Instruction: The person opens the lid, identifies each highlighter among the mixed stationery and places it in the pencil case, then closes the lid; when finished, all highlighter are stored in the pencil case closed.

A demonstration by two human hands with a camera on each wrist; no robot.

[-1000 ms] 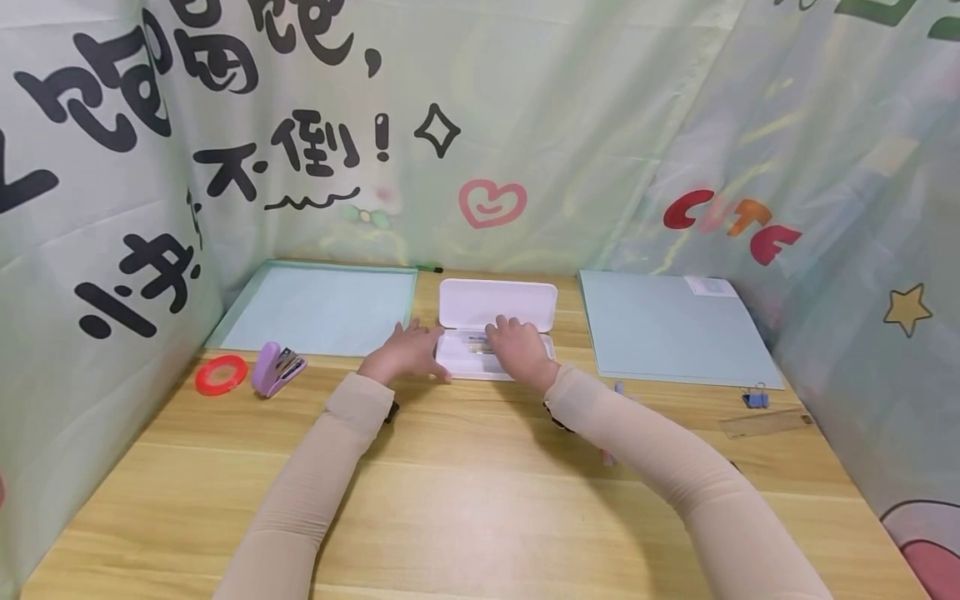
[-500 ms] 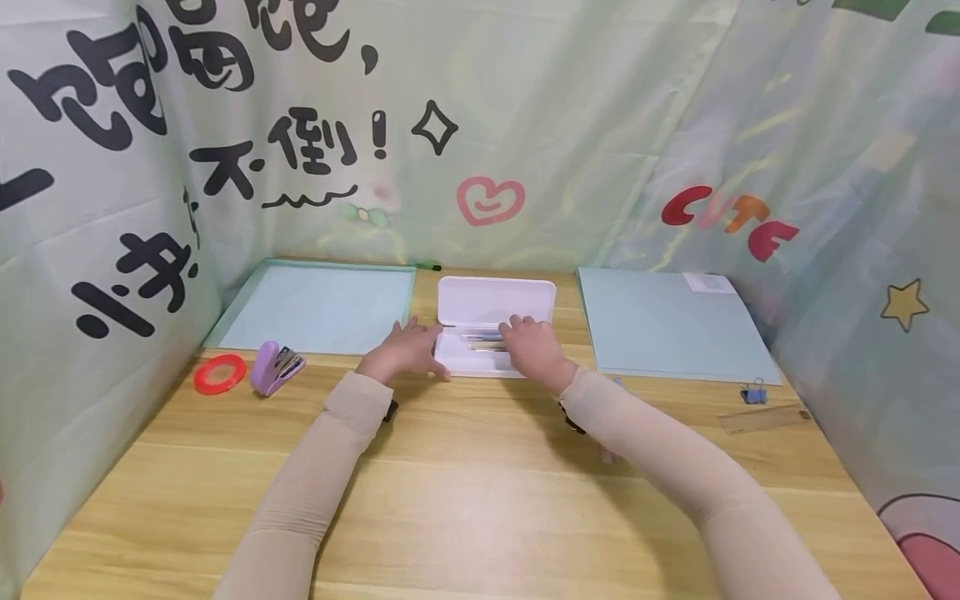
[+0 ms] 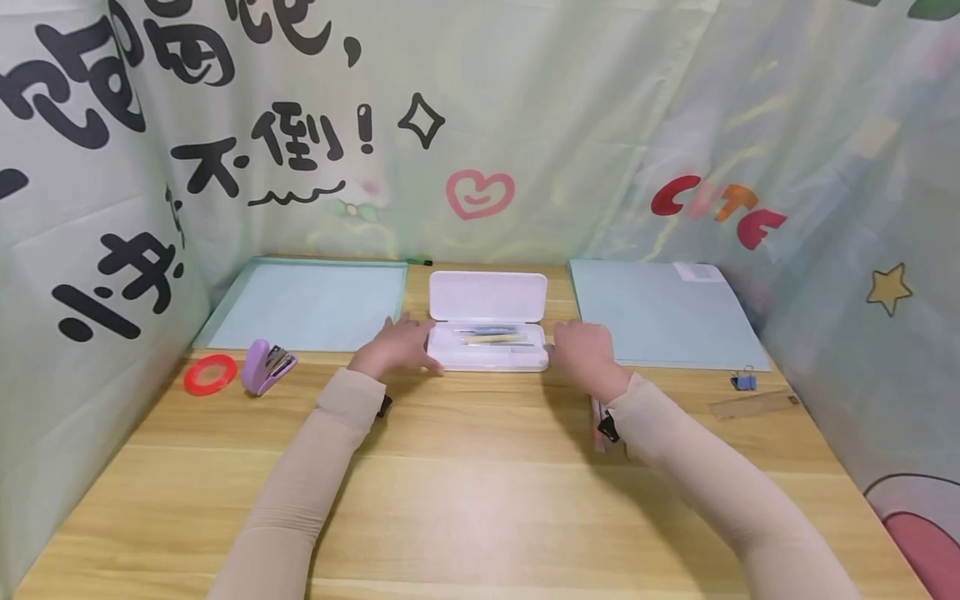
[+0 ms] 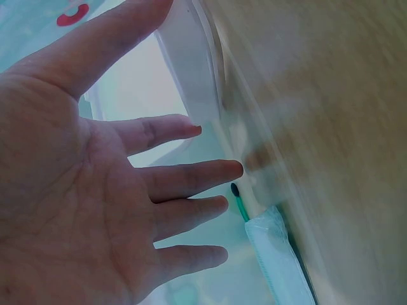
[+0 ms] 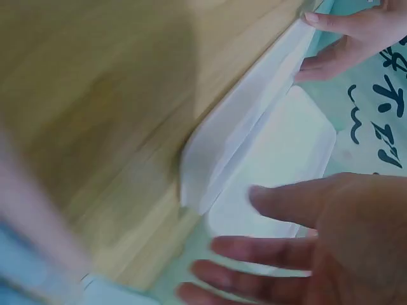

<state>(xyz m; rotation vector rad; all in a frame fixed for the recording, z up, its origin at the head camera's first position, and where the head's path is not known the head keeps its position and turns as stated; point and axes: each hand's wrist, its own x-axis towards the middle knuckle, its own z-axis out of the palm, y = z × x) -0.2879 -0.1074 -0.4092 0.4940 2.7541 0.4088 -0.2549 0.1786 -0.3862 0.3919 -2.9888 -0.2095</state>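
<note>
A white pencil case lies open on the wooden table, its lid tipped back. Several thin pens or pencils lie inside the tray. My left hand is at the case's left end; in the left wrist view its fingers are spread and the thumb touches the case's edge. Just off the right end is my right hand. In the right wrist view, the fingers are extended and hold nothing, apart from the case.
Pale blue folders lie to either side. A purple stapler and a red ring are at left. Further right are a blue binder clip and a clear ruler. A pinkish item is partly hidden beneath my right wrist.
My right hand has come out of the pencil case and moved right, past its end, uncovering the pens. My left hand stays at the left end.
</note>
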